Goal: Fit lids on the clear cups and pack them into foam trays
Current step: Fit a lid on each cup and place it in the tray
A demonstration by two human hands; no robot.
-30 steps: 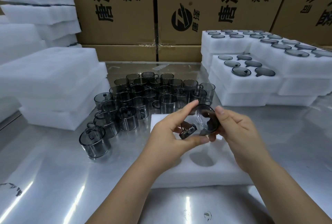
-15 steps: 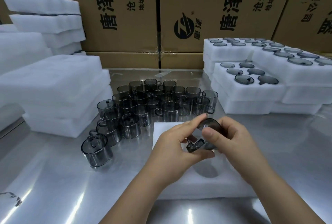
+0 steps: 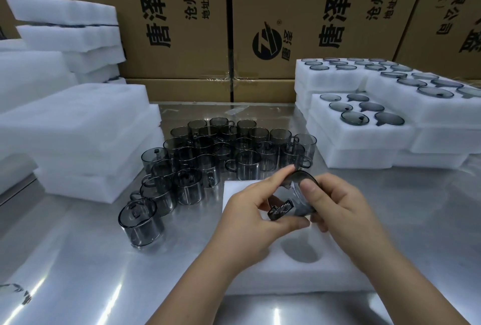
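Left hand (image 3: pixel 250 212) and right hand (image 3: pixel 338 207) both pinch one smoky clear cup (image 3: pixel 299 202), tipped sideways, just above the foam tray (image 3: pixel 286 280) on a shiny steel table (image 3: pixel 78 259). Behind the tray sit loose cups (image 3: pixel 234 150). Plain foam slabs (image 3: pixel 78 129) are left of it, filled trays (image 3: pixel 364 132) right, and printed cardboard boxes (image 3: pixel 177 25) at the back.

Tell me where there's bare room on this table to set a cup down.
Bare steel lies front left, between the nearest cup and the table edge, and right of the foam tray, in front of the packed trays. The cup cluster behind the tray is crowded.
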